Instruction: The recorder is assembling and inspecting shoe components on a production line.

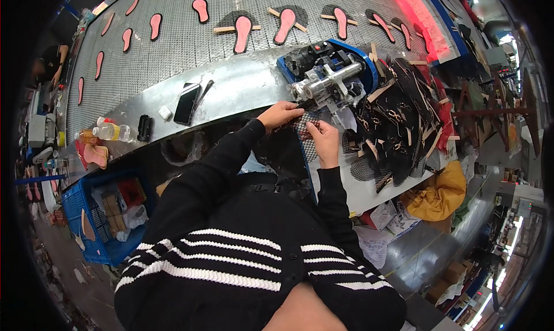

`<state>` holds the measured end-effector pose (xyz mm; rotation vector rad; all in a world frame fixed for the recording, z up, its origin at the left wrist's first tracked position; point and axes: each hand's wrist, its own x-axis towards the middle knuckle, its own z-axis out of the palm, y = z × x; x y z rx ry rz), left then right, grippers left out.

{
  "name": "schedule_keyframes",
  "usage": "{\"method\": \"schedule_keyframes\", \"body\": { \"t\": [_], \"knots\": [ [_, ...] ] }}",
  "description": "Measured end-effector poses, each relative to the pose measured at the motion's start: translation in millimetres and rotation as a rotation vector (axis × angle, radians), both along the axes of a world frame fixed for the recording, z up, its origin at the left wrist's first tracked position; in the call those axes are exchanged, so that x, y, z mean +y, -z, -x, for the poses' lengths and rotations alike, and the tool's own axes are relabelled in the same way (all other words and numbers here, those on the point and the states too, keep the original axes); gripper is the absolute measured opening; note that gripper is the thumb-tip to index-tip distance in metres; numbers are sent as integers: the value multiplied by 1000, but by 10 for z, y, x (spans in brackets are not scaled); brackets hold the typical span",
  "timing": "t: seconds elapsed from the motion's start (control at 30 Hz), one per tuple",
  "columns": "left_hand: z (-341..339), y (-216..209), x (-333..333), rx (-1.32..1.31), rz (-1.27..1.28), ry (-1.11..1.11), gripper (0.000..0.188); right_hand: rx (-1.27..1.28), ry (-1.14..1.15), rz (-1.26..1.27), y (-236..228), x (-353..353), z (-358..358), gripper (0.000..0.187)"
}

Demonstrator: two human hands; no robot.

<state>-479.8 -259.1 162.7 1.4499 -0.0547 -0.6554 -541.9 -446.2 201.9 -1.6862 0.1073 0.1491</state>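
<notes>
A piece of black mesh fabric (307,147) stretches between my hands at the front of a small metal machine (332,83) in a blue tray-like base. My left hand (278,115) pinches its left edge close to the machine's rollers. My right hand (326,142) holds the upper right part between thumb and fingers, and the piece hangs below it. Just right of my right hand lies a heap of black mesh shoe uppers (398,115) with gold-coloured trim and light wooden-looking strips among them.
Beyond the metal ledge (242,74) runs a mesh conveyor belt (179,57) carrying pink insoles (285,25), some on black mesh with strips. A phone (186,104), plastic bottle (112,132) and blue crate (75,201) are left; a yellow bag (441,192) lies right.
</notes>
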Motion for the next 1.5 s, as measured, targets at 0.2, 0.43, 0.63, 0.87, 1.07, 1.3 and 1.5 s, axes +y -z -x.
{"method": "schedule_keyframes", "body": {
  "t": [0.2, 0.43, 0.63, 0.87, 1.07, 1.3, 1.5],
  "knots": [
    [-23, -42, -30, 186, 213, -182, 27, 23, 21, -157, -54, 70, 7, 15],
    [-242, 170, 153, 189, 147, -461, 25, 87, 44, -231, 65, 62, -83, 14],
    [10, 118, 455, 313, 388, -636, 16, 125, 20, -217, 177, 126, -157, 13],
    [781, 300, 375, 629, 721, -455, 17, 140, 89, -263, 174, -30, 25, 14],
    [915, 436, 107, 748, 1026, -522, 39, 80, 116, -262, 55, -78, 117, 21],
    [734, 412, 45, 734, 1196, -701, 48, -49, 54, -239, -186, 77, 72, 31],
    [519, 418, 258, 679, 1157, -866, 53, -16, -20, -218, 45, 114, 142, 27]
  ]
}}
